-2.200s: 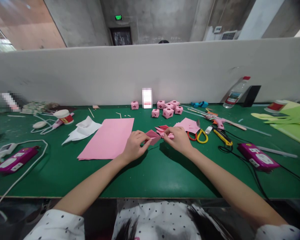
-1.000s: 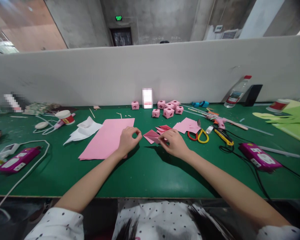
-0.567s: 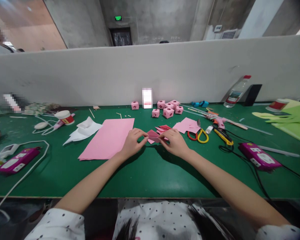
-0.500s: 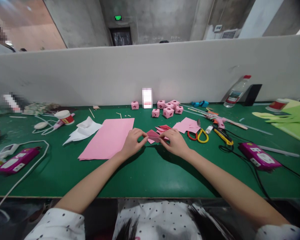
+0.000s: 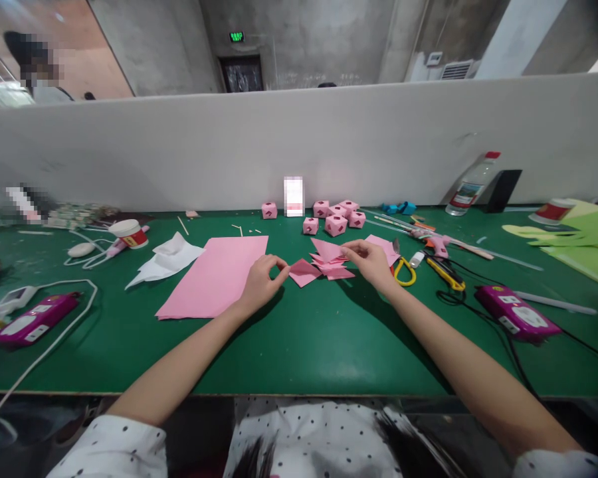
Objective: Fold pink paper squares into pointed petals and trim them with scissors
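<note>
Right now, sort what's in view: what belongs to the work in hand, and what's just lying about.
Likely in the work:
raised pink piece in the right hand
pink diamond by the left hand
folded pink pile
perhaps the pink sheets and pink boxes

Apparently lying about:
white tissue
paper cup at left
bottle
green sheets

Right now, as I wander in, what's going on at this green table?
A person's bare right hand pinches a folded pink paper by its edge, at a small pile of similar pieces. The left hand is at the corner of another folded piece; whether it touches is hard to tell. Larger pink sheets lie to the left, and small pink boxes with dark openings sit toward the back.
</note>
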Action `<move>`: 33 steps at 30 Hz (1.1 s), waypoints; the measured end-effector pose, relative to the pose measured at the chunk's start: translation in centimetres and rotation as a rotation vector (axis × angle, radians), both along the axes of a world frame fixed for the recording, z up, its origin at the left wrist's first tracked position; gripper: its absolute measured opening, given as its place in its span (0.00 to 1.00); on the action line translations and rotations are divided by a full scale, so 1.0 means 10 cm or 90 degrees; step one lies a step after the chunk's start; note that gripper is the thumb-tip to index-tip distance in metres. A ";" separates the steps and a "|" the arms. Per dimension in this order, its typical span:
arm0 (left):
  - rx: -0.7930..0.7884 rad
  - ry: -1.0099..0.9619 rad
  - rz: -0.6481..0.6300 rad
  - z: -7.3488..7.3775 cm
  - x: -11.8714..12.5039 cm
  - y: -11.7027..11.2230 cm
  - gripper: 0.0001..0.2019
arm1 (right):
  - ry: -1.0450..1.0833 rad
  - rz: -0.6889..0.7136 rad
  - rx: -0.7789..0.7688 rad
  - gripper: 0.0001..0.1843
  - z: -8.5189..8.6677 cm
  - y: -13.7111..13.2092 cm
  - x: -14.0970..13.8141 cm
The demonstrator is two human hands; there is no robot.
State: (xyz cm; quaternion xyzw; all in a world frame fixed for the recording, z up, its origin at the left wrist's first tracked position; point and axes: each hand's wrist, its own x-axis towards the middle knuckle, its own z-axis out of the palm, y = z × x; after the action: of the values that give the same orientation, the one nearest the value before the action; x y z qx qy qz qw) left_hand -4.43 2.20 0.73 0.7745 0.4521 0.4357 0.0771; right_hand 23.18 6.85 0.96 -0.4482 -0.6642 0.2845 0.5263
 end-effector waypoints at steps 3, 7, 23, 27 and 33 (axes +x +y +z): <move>0.000 0.017 0.001 -0.01 0.00 0.00 0.09 | 0.111 -0.016 -0.058 0.16 -0.02 0.09 0.11; 0.003 0.032 -0.013 -0.02 0.01 0.00 0.09 | 0.195 -0.004 -0.177 0.09 -0.04 0.15 0.19; -0.007 0.048 -0.014 -0.03 0.01 0.00 0.08 | 0.128 0.041 -0.428 0.07 -0.04 0.04 0.05; -0.006 0.046 -0.017 -0.05 0.00 0.02 0.08 | 0.155 0.028 -0.432 0.07 -0.05 0.06 0.08; -0.001 0.063 -0.020 -0.08 0.00 0.04 0.09 | 0.191 0.035 -0.466 0.08 -0.07 0.11 0.11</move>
State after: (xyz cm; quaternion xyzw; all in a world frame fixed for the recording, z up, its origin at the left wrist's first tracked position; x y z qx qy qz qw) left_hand -4.43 2.62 -0.02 0.8018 0.4438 0.3952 0.0622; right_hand 24.25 7.92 0.30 -0.5420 -0.4465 0.5787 0.4148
